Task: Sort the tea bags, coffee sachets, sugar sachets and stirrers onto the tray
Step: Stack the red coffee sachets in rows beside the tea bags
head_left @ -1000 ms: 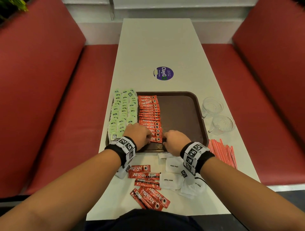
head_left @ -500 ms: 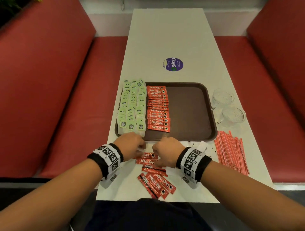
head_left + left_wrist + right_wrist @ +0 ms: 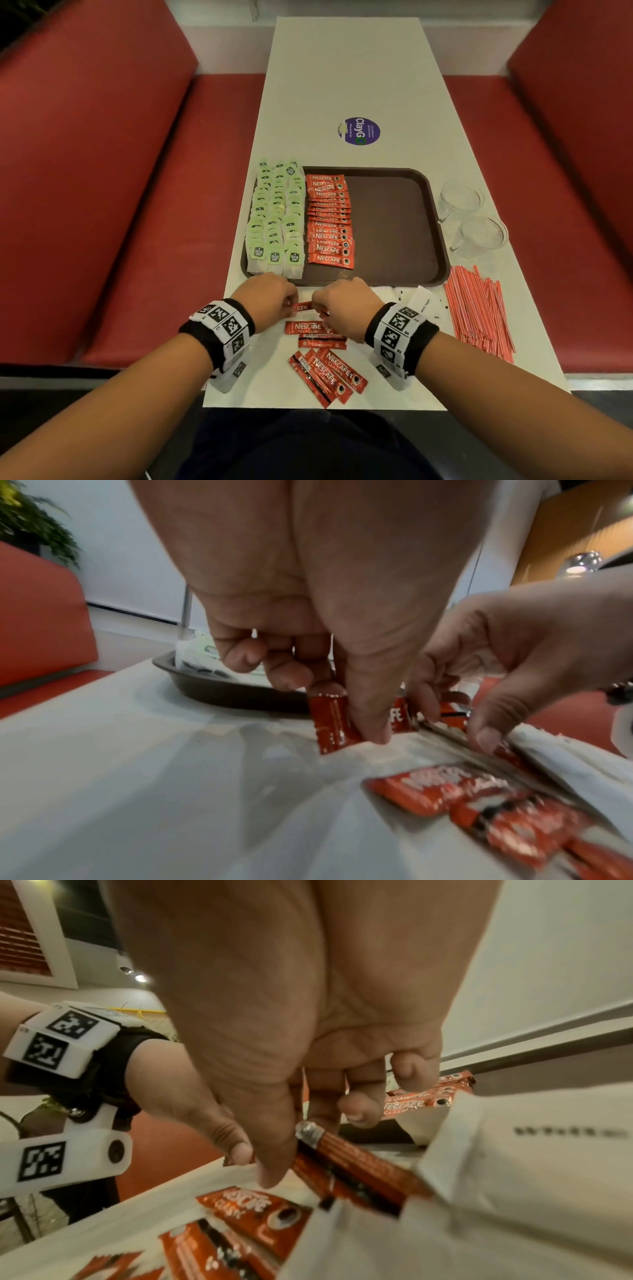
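Note:
The brown tray (image 3: 390, 233) holds rows of green tea bags (image 3: 275, 219) on its left and a column of red coffee sachets (image 3: 329, 219) beside them. Both hands are on the table just in front of the tray. My left hand (image 3: 293, 305) pinches the left end of a red coffee sachet (image 3: 303, 306) between thumb and fingers (image 3: 342, 718). My right hand (image 3: 317, 306) pinches a coffee sachet (image 3: 342, 1150) too; I cannot tell whether it is the same one. More loose coffee sachets (image 3: 325, 373) lie nearer me.
White sugar sachets (image 3: 419, 301) lie under and beside my right wrist. A heap of red stirrers (image 3: 479, 308) lies at the right, behind it two glass cups (image 3: 460, 197). A purple sticker (image 3: 358, 131) is on the far tabletop. Red benches flank the table.
Both hands have drawn back from the tray's front edge to the loose coffee sachets on the table and now pinch one there.

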`<state>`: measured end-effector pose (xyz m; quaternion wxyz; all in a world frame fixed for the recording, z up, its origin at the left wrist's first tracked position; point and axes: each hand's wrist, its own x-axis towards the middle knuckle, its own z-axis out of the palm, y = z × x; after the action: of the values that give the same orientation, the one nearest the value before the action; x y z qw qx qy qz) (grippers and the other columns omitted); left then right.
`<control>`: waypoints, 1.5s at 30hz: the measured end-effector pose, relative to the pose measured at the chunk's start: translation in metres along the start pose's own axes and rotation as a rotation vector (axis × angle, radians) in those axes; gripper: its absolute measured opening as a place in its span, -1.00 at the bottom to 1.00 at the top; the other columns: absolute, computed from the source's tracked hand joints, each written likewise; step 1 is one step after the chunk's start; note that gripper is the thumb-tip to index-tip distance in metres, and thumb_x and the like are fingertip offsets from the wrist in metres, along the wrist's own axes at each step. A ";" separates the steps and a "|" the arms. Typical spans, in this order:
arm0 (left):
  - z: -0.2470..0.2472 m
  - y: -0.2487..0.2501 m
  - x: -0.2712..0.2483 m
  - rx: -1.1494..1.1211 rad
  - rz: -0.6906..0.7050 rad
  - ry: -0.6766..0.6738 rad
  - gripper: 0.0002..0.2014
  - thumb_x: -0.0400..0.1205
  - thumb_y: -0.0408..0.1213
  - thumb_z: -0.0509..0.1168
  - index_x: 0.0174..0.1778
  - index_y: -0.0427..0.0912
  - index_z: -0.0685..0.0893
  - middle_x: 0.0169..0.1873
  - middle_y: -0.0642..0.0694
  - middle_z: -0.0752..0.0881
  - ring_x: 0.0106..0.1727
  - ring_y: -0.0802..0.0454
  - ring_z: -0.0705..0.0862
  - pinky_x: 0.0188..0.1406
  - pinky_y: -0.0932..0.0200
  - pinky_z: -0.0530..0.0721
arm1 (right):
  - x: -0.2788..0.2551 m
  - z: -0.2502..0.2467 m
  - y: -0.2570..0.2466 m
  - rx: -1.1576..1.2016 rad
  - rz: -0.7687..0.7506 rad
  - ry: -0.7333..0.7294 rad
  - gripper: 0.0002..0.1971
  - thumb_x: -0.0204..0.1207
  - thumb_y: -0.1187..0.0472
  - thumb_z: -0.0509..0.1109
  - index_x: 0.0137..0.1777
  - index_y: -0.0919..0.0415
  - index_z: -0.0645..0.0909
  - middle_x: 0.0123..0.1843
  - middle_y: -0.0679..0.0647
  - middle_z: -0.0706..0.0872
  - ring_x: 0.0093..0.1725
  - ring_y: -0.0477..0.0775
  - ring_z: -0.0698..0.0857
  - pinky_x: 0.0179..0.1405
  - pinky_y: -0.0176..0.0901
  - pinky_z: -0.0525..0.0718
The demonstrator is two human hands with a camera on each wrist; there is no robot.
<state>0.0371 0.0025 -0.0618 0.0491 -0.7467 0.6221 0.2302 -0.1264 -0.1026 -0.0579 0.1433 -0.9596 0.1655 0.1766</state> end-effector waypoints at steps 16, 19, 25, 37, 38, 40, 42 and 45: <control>-0.037 -0.016 0.002 -0.165 -0.009 0.179 -0.87 0.61 0.05 0.41 -0.04 0.11 0.72 -0.15 0.19 0.70 -0.12 0.15 0.59 -0.14 0.14 0.55 | -0.002 -0.033 0.026 0.508 0.081 0.290 -0.83 0.75 0.15 0.23 -0.09 0.17 0.42 -0.15 0.14 0.68 -0.19 0.19 0.63 -0.14 0.16 0.66; -0.043 -0.012 0.008 -0.160 0.025 0.179 -0.88 0.61 0.04 0.42 -0.05 0.11 0.73 -0.14 0.18 0.70 -0.11 0.14 0.58 -0.11 0.11 0.57 | -0.001 -0.036 0.027 0.547 0.050 0.317 -0.81 0.76 0.10 0.21 -0.05 0.12 0.30 -0.24 0.13 0.63 -0.30 0.17 0.59 -0.25 0.17 0.64; -0.053 0.003 0.026 -0.135 0.114 0.183 -0.84 0.61 0.01 0.42 0.03 0.07 0.76 -0.09 0.15 0.72 -0.06 0.12 0.59 -0.08 0.15 0.51 | 0.003 -0.037 0.036 0.405 0.052 0.313 -0.85 0.66 0.04 0.39 0.06 0.09 0.59 -0.22 -0.09 0.59 -0.19 0.03 0.57 -0.20 -0.10 0.49; -0.050 0.024 0.072 -0.075 -0.018 0.147 -0.88 0.61 -0.11 0.42 0.05 0.10 0.74 -0.07 0.03 0.73 -0.01 0.01 0.68 0.03 0.15 0.60 | -0.003 -0.046 0.066 0.491 0.323 0.285 -0.87 0.69 0.13 0.27 0.14 0.13 0.41 -0.12 0.04 0.69 -0.18 0.09 0.67 -0.21 -0.04 0.58; -0.049 0.025 0.074 -0.042 -0.025 0.120 -0.90 0.61 -0.12 0.41 0.01 0.11 0.74 -0.07 0.04 0.75 0.01 0.00 0.69 0.06 0.13 0.63 | -0.005 -0.047 0.068 0.561 0.343 0.274 -0.84 0.67 0.22 0.24 0.16 0.14 0.32 -0.16 0.06 0.67 -0.25 0.08 0.65 -0.30 -0.05 0.54; -0.046 0.027 0.080 -0.006 -0.036 0.067 -0.93 0.58 -0.12 0.44 -0.05 0.11 0.74 -0.09 0.08 0.76 0.01 0.02 0.69 0.09 0.12 0.64 | -0.007 -0.049 0.073 0.628 0.356 0.256 -0.82 0.62 0.32 0.20 0.12 0.17 0.26 -0.23 0.08 0.61 -0.32 0.05 0.60 -0.39 -0.10 0.46; -0.043 0.026 0.085 0.024 -0.044 0.042 -0.92 0.56 -0.08 0.46 -0.06 0.10 0.74 -0.10 0.07 0.76 0.02 0.02 0.69 0.11 0.10 0.64 | -0.007 -0.051 0.078 0.581 0.349 0.249 -0.88 0.57 0.37 0.20 -0.04 0.16 0.33 -0.22 0.06 0.56 -0.27 0.09 0.57 -0.35 -0.11 0.44; -0.041 0.024 0.090 0.087 -0.043 0.048 -0.92 0.57 -0.06 0.43 -0.04 0.13 0.74 -0.06 0.04 0.76 0.09 -0.03 0.67 0.15 0.03 0.63 | -0.003 -0.049 0.084 0.518 0.342 0.260 -0.80 0.50 0.37 0.23 -0.25 0.08 0.33 -0.19 0.03 0.53 -0.19 0.12 0.55 -0.26 -0.08 0.47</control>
<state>0.0369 -0.0987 -0.0565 0.0718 -0.7625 0.6162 0.1840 -0.1457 -0.1942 -0.0306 0.3286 -0.8641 0.3803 0.0261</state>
